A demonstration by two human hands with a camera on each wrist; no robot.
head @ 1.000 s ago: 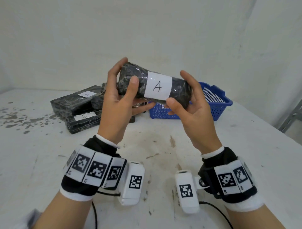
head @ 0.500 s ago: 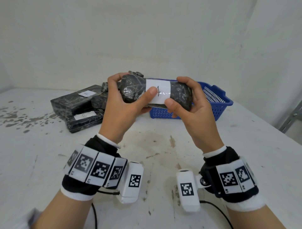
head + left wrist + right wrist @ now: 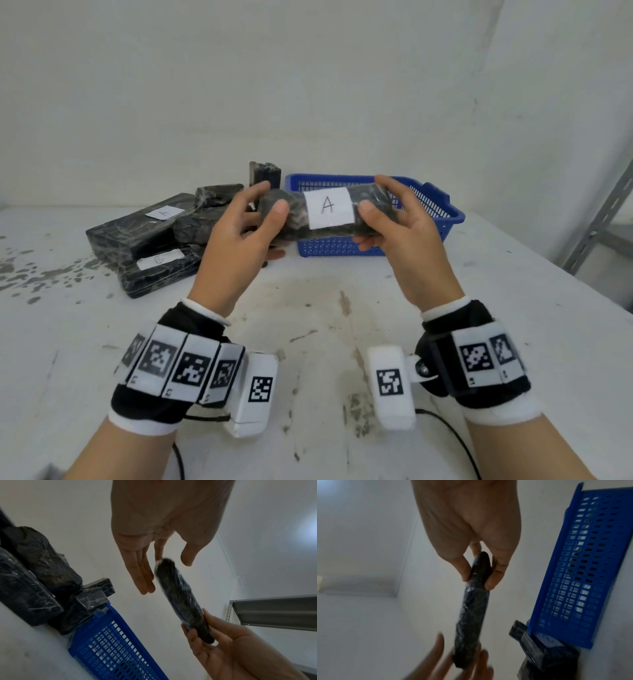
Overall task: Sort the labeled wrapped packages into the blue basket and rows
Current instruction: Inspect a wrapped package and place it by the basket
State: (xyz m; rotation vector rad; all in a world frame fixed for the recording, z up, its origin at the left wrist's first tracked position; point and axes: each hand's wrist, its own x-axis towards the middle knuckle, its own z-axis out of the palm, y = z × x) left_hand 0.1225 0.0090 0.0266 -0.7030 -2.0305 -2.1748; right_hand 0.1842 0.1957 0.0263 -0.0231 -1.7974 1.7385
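Observation:
A black wrapped package with a white label marked A (image 3: 329, 210) hangs level in the air, just in front of the blue basket (image 3: 442, 212). My right hand (image 3: 375, 195) pinches its right end between thumb and fingers, which the right wrist view shows plainly on the package (image 3: 471, 615). My left hand (image 3: 270, 198) is at the other end. In the left wrist view its fingers (image 3: 142, 574) are straight and stand slightly off the package (image 3: 181, 599), with the thumb on the other side.
Several black wrapped packages (image 3: 137, 229) lie piled at the back left of the white table (image 3: 308, 308); one carries a B label (image 3: 161, 270). A small package (image 3: 265, 173) stands upright beside the basket. A grey metal shelf frame (image 3: 603, 212) is at the right.
The package has come down and away from me, toward the basket. My left hand, which held its left end, has loosened with fingers straightened; the right hand keeps its hold.

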